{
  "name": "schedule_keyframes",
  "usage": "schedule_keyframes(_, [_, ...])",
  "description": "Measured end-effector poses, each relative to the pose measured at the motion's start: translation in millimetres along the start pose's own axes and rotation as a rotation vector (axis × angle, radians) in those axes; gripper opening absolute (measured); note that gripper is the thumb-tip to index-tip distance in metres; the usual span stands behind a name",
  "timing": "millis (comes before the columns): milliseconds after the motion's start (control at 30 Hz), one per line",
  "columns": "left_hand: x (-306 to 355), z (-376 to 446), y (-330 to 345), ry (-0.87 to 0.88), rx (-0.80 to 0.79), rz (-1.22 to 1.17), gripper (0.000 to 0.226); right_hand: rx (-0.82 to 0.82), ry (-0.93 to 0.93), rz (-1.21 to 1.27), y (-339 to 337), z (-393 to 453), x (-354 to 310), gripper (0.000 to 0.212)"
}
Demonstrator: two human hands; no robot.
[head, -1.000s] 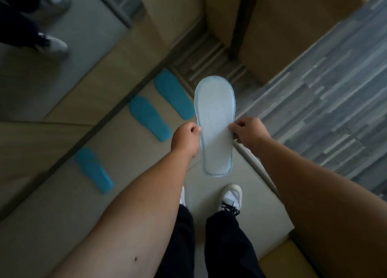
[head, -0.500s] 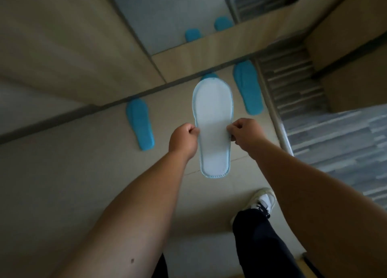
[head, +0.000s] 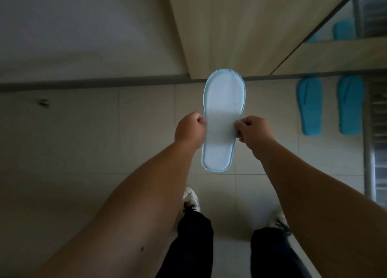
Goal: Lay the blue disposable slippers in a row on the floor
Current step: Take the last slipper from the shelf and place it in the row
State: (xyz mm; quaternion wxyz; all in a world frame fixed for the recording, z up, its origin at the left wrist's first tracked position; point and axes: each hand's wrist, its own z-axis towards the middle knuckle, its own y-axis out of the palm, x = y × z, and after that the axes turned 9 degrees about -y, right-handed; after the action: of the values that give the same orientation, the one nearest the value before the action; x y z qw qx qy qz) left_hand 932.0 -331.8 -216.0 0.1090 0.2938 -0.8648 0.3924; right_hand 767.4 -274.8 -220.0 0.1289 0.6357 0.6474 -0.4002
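I hold one disposable slipper (head: 223,102) in the air in front of me, its pale sole with blue stitched edge facing me, toe pointing away. My left hand (head: 189,130) pinches its left edge and my right hand (head: 254,132) pinches its right edge, both near the middle. Two blue slippers lie side by side on the tiled floor at the right, one (head: 309,106) nearer me and one (head: 350,104) beside it, toes toward the wall.
A wooden cabinet panel (head: 226,26) and a mirror (head: 356,20) stand along the dark skirting ahead. A metal door stop (head: 43,103) sits on the floor at the left. A metal threshold strip (head: 368,152) runs along the right. My white shoes (head: 190,198) stand on the tiles below.
My view has swung left along the wall; the slippers on the floor now sit at the right. Both hands keep the same pinch on the held slipper.
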Motion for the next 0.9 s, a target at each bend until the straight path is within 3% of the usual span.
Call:
schedule_keyframes(300, [-64.2,22.6,-12.0,-0.118,0.069,-0.122,0.019,-0.102,-0.038,-0.069,61.2,16.2,-8.5,0.015])
schedule_keyframes(667, [-86.9,53.5,-11.0,-0.191,0.19,-0.19,0.022,-0.144,-0.075,-0.094,95.6,40.3,-5.3,0.014])
schedule_keyframes(800, [-93.8,65.0,-7.4,-0.163,0.251,-0.112,0.024,-0.1,-0.114,-0.141,114.9,45.3,-3.9,0.016])
schedule_keyframes(900, [-90.0,73.9,-3.3,-0.076,0.168,-0.141,0.026,-0.017,-0.216,-0.273,132.3,46.7,-3.7,0.015])
